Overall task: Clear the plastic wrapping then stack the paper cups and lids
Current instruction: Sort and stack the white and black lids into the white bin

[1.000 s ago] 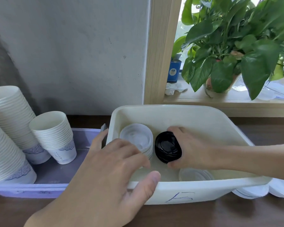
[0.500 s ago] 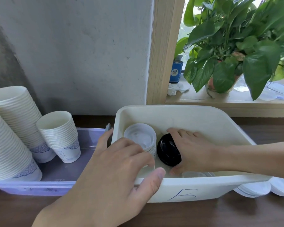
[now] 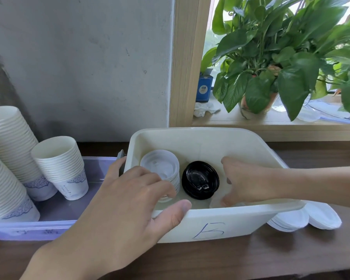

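And the right hand [image 3: 249, 182] lets go! Half a second ago it was wrapped round the black lids [image 3: 200, 179]; now they sit on their own in the bin [image 3: 240, 219], tilted, just right of the white lids [image 3: 160, 168] and seemingly leaning on them. That puts both lid stacks side by side at the bin's left end, so the black batch looks placed.

Fingers now. The right hand hangs inside the bin just right of the black lids, thumb and fingers spread apart and loosely bent, nothing held. Its lower fingertips dip toward a clear lid [image 3: 215, 203] on the near floor; I cannot tell whether they touch it.

The left hand [image 3: 129, 199] steadies the bin: thumb pressed on the outside of the near wall, fingers hooked over the rim beside the white lids, pinching the wall between them.

The cups [image 3: 59, 164] stand stacked in the tray [image 3: 38, 229] at left. More white lids [image 3: 303, 217] lie outside the bin, near right, likely next in line.
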The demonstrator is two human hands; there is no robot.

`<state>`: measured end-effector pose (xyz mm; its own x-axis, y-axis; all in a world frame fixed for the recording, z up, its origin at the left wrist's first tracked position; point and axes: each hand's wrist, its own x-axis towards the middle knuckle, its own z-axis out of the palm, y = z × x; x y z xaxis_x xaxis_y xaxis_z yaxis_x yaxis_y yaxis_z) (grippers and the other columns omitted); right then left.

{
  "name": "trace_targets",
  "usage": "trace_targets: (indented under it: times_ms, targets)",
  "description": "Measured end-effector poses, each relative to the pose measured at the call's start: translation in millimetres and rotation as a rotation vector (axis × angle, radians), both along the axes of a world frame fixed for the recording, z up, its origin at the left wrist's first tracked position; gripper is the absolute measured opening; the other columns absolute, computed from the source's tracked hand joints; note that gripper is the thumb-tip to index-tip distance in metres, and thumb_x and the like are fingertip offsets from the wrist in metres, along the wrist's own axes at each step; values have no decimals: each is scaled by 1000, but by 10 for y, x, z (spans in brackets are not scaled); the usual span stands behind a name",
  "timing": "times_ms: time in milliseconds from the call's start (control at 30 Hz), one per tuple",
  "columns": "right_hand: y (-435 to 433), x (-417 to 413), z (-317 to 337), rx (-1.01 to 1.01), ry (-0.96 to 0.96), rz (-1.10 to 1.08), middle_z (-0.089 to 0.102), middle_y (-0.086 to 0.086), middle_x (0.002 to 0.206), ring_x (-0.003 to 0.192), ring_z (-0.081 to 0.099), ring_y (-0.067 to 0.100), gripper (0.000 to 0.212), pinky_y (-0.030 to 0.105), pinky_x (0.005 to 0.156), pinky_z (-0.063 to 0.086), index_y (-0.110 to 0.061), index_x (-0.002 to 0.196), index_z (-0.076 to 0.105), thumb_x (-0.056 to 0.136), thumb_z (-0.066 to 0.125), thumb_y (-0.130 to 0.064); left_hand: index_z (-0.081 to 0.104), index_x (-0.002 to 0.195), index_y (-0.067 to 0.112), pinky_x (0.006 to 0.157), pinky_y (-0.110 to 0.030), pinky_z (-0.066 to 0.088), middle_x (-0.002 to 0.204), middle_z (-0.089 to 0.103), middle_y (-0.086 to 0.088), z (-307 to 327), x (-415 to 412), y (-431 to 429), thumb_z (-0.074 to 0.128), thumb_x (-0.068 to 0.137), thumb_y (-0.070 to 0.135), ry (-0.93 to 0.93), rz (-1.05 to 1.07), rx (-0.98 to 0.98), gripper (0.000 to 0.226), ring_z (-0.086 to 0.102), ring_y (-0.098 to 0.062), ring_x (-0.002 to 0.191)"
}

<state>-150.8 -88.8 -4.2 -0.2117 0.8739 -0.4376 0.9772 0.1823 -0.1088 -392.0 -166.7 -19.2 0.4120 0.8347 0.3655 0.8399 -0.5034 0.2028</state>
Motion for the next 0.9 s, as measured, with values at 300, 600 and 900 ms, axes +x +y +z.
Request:
trace_targets:
  times_ms: [300,600,900]
  targets:
    - [56,69,-111,26,169,-54,61,20,107,83,60,30,66,41,63,47,-8,127,26,79,71,-11,67,87,38,105,-50,35,82,63,24,-4,-10,-4,14,94,73,23,-2,-21,64,59,-3,97]
    - [197,88,-248,12,143,-4,62,22,101,93,63,38,69,51,73,53,-7,124,26,72,71,1,66,85,39,101,-52,38,80,62,25,-27,-12,24,15,96,71,38,-8,12,60,60,-3,95]
    - [255,71,-218,22,114,-8,61,17,100,75,49,21,57,34,59,40,-2,118,36,70,67,5,66,82,37,100,-51,39,75,61,22,-32,-1,15,13,97,69,50,-2,50,64,61,-5,88]
